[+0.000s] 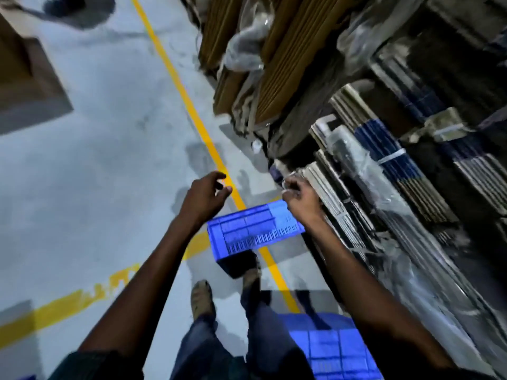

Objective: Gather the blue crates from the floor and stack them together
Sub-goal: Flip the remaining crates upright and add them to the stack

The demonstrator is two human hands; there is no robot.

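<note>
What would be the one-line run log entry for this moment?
left hand: open, empty | right hand: open, empty | blue crate: on floor ahead | second blue crate: by feet

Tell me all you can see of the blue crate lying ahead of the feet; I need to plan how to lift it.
The blue crate looks like moulded plastic, with ribbed panels and rows of narrow slots along its lit face. It appears tipped on the grey floor, lying over the yellow line, a darker side facing the feet. One shoe seems to meet its near corner. Neither hand touches it; both hover above, fingers loosely curled. Blur hides finer detail.
</note>
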